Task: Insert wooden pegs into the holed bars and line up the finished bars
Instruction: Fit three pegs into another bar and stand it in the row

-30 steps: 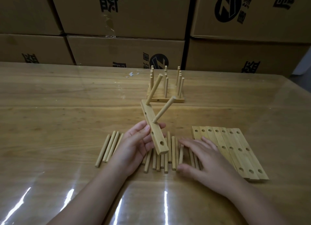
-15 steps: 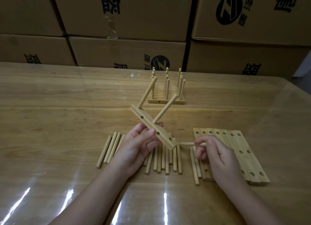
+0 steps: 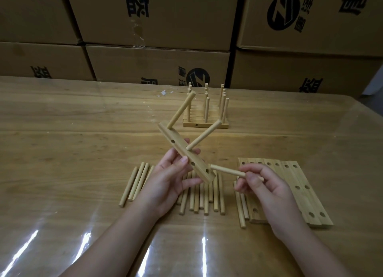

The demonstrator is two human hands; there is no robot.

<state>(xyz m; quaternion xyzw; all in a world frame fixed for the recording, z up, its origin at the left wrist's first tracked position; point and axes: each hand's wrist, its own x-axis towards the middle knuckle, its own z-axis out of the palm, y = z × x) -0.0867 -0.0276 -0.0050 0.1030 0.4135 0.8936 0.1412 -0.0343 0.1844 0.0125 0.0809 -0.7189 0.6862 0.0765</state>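
Facing stacked cardboard boxes [image 3: 157, 65] behind the table [image 3: 62, 131], all shut, taped and printed in black, showing nothing of their insides. Gripping a holed bar [image 3: 200, 167] in the left hand [image 3: 170, 179], thumb and fingers curling round its middle, holding it tilted above the table with two pegs [image 3: 181, 110] seated in it and slanting upward. Pinching a smooth round peg [image 3: 228, 170] by its near end in the right hand [image 3: 267, 189], holding the tip right at the bar's lower end; not managing to tell whether inside a hole. Overlooking loose pegs [image 3: 207, 198] of pale wood lying side by side under both hands. Partly covering, with the right hand, flat bars [image 3: 300, 185] lying edge to edge at the right. Seeing finished bars [image 3: 205, 123] farther back, pegs standing upright. Catching glare streaks on the table's glossy surface.
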